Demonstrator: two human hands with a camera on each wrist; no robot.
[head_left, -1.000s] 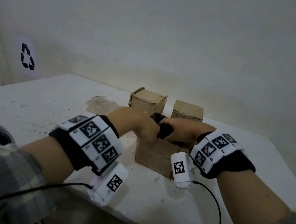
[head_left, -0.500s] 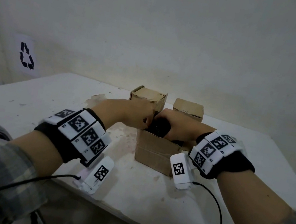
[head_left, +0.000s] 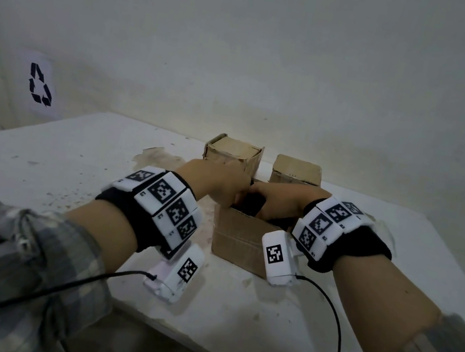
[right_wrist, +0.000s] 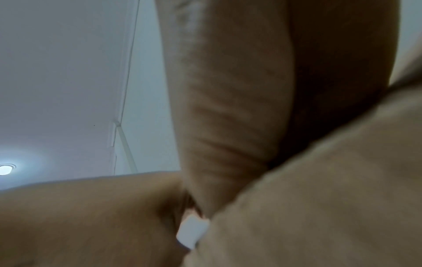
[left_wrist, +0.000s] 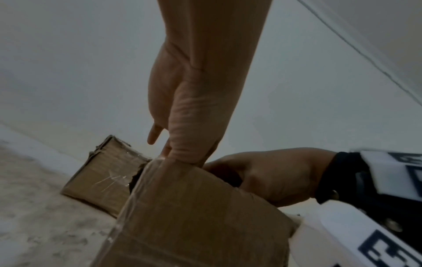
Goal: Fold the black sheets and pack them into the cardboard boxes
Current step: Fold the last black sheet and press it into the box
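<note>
i have both hands over the open box (head_left: 241, 239) near the table (head_left: 74, 169) edge. my right hand (head_left: 280, 203) curls its grip around the folded black sheet (head_left: 252, 206), pushing it inside. my left hand (head_left: 217, 184) reaches in at the rim, probably guiding it; i cannot tell its grip.

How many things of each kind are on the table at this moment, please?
Cardboard boxes: 3, the open near box, the back left box and the back right box.
Black sheets: 1, a folded black sheet at the open box's mouth, between the left hand and the right hand.
Total: 4.
</note>
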